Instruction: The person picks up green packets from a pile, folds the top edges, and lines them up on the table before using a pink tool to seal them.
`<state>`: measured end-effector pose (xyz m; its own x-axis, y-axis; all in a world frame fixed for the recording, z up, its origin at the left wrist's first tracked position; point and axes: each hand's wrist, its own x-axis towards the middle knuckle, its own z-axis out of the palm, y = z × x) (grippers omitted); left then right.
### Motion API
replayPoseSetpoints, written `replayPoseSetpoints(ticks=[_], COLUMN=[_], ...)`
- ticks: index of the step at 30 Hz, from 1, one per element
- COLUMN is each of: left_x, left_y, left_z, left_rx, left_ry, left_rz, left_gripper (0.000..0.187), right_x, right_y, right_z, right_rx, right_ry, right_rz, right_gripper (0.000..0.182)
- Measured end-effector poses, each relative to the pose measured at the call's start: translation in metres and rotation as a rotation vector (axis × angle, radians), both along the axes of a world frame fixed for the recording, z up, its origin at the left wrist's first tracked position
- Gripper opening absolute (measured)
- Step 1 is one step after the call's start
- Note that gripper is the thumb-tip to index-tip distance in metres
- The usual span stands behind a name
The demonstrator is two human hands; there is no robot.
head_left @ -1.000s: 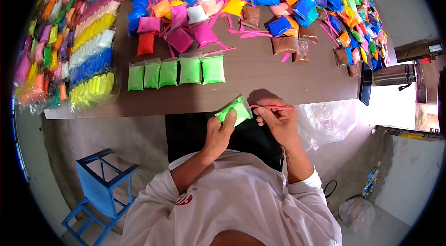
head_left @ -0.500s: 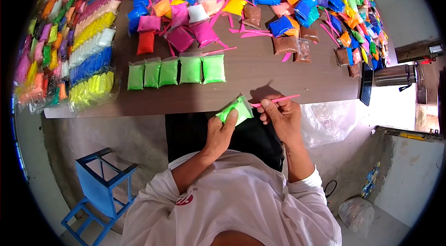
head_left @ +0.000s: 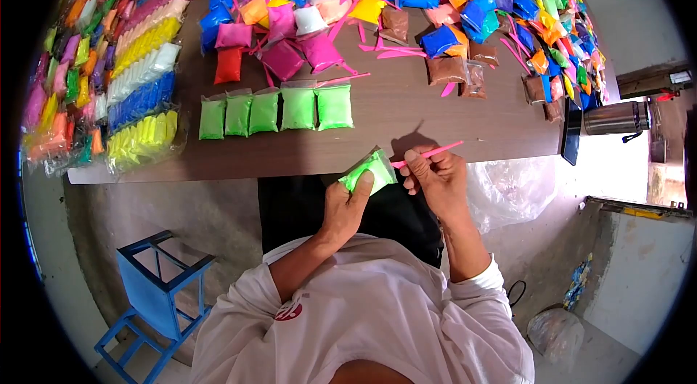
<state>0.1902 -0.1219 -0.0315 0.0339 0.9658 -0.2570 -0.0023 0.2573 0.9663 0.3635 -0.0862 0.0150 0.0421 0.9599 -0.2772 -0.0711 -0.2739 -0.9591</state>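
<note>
My left hand [head_left: 347,204] is closed on a clear packet of bright green clay [head_left: 371,175], its thumb lying across the front. In my right hand [head_left: 438,179], pinched between thumb and fingers, is a thin pink plastic stick [head_left: 444,148]. The stick's left end reaches the packet's right edge. Both hands are just in front of the table's near edge. Several matching green packets [head_left: 263,112] lie in a row on the table, up and left of my hands.
Piles of coloured packets [head_left: 438,41] and pink sticks cover the back of the brown table [head_left: 406,112]. Bagged stacks [head_left: 143,101] fill its left side. A phone [head_left: 572,139] and a steel flask [head_left: 617,117] are at the right. A blue stool [head_left: 154,286] lies at lower left.
My right hand has shifted slightly left with the pink stick, which stays at the green packet's edge. My left hand holds nearly the same place.
</note>
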Motion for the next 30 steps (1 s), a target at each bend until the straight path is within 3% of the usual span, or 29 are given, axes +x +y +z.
replayPoseSetpoints(ticks=[20,23,25,30], left_x=[-0.001,-0.002,-0.005,0.001], left_y=[0.0,0.002,0.003,0.002], left_z=[-0.003,-0.003,-0.004,-0.003], left_rx=[-0.003,0.039,-0.041,-0.131], left_ry=[0.012,-0.003,-0.015,-0.129], left_rz=[-0.008,-0.005,-0.055,-0.029], left_gripper=[0.037,0.038,0.039,0.04], right_x=[0.007,0.014,0.016,0.009], right_y=[0.0,0.006,0.011,0.013], right_z=[0.0,-0.005,0.003,-0.004], right_rx=[-0.01,0.218,0.528,0.695], right_ry=[-0.119,-0.346,-0.664,-0.67], right_rz=[0.148,0.215,0.267,0.233], right_gripper=[0.015,0.011,0.01,0.014])
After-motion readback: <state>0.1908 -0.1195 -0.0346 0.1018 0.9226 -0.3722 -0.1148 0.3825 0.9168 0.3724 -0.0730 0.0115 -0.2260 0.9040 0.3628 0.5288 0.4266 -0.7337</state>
